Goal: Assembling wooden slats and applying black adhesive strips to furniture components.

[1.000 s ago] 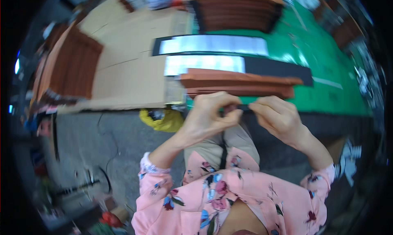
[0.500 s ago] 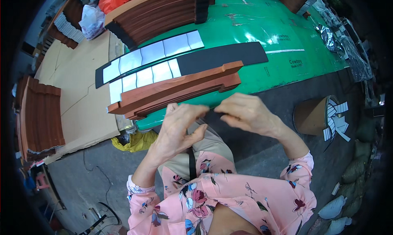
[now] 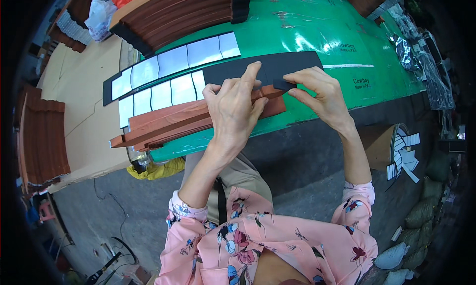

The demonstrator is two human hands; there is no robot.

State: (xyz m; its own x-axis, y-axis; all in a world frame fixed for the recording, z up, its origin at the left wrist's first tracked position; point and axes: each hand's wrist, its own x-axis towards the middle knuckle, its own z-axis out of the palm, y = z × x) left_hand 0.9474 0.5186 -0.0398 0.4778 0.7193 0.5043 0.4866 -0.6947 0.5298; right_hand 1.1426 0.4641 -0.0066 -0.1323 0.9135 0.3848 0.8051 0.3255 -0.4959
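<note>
A long reddish-brown wood-look moulding [image 3: 183,115] lies at a slant near the front edge of the green-covered table. My left hand [image 3: 230,104] grips it towards its right end, thumb on the near side and index finger stretched out. At that right end my right hand [image 3: 317,91] pinches a small black pad [image 3: 283,84] between thumb and fingertips, against the moulding's end face. Another brown moulding [image 3: 275,108] sits partly under the held one. Behind them lie a black strip [image 3: 292,62] with white squares on its left part, and a second black strip [image 3: 198,52] mostly covered by white squares.
A large stack of brown mouldings [image 3: 178,19] with black ends stands at the back. Further stacked mouldings [image 3: 42,136] rest on cardboard [image 3: 89,86] at left. At right, on the floor, is a brown bin [image 3: 374,143] with white-squared offcuts. A yellow bag [image 3: 156,169] lies below the table.
Both hands have moved up onto the table. My left hand now grips the upper moulding, which has shifted and tilted. The black pad in my right hand now meets its right end.
</note>
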